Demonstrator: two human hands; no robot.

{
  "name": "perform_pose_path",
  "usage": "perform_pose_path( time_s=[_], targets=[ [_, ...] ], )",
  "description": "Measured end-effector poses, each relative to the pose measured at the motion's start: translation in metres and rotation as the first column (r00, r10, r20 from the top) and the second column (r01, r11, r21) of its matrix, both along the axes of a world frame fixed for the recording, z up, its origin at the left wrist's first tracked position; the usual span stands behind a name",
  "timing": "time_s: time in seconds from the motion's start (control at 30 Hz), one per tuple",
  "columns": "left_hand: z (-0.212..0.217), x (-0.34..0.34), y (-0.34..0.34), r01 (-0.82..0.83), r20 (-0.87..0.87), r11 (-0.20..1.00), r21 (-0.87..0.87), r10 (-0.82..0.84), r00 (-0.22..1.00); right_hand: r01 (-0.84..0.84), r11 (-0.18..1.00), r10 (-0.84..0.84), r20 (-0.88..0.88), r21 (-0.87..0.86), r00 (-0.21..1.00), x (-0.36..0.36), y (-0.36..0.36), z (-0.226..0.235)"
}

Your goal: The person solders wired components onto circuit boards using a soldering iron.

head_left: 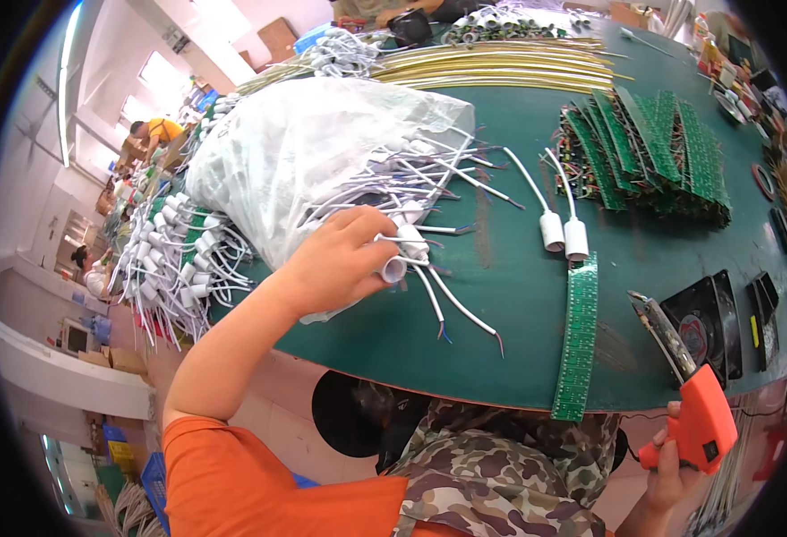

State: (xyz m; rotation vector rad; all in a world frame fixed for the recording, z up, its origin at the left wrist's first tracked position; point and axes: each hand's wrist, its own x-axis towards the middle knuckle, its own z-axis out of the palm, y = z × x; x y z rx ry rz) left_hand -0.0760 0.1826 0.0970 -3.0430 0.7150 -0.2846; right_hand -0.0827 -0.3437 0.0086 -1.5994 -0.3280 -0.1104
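My left hand (344, 255) is closed on a white plastic cap (393, 269) with a cable, its round open end facing my right. More corded caps spill around it from the mouth of a translucent plastic bag (268, 134). My right hand (667, 483) grips a red soldering gun (709, 421), its metal tip pointing up and left over the table's front edge. Between my hands lies a narrow green circuit board strip (577, 345). Two corded white caps stand at its far end, the left cap (551, 231) beside the right cap (576, 240).
Stacked green circuit boards (653, 143) cover the back right of the green table (510, 380). A black fan (705, 327) stands beyond the soldering gun. Yellowish strips (501, 64) lie along the back. More corded caps (174, 242) are heaped at the left; another person (156, 134) is farther off.
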Motion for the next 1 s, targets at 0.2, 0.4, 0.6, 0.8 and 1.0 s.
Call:
perform_pose_path(
  time_s=[0.2, 0.4, 0.6, 0.8, 1.0],
  targets=[
    [-0.024, 0.041, -0.091, 0.052, -0.057, 0.779, -0.625, -0.111, 0.992, 0.066, 0.997, -0.059, -0.131, 0.049, 0.99, -0.009, 0.032, 0.018],
    [-0.064, 0.068, -0.133, 0.177, 0.024, 0.74, -0.65, -0.212, 0.977, -0.15, 0.969, 0.169, 0.08, -0.197, 0.982, -0.001, 0.016, 0.008],
    [-0.08, 0.084, -0.147, 0.184, 0.076, 0.709, -0.681, -0.182, 0.98, 0.022, 0.996, -0.026, -0.051, -0.085, 0.998, 0.004, 0.035, 0.009],
    [-0.089, 0.097, -0.148, 0.178, 0.173, 0.816, -0.55, -0.097, 0.98, -0.074, 0.977, 0.069, -0.032, -0.199, 0.997, 0.021, 0.034, 0.002],
    [-0.093, 0.102, -0.155, 0.219, 0.271, 0.863, -0.456, -0.1, 0.957, -0.122, 0.974, 0.125, 0.006, -0.189, 0.992, 0.035, 0.042, 0.004]
  ],
)
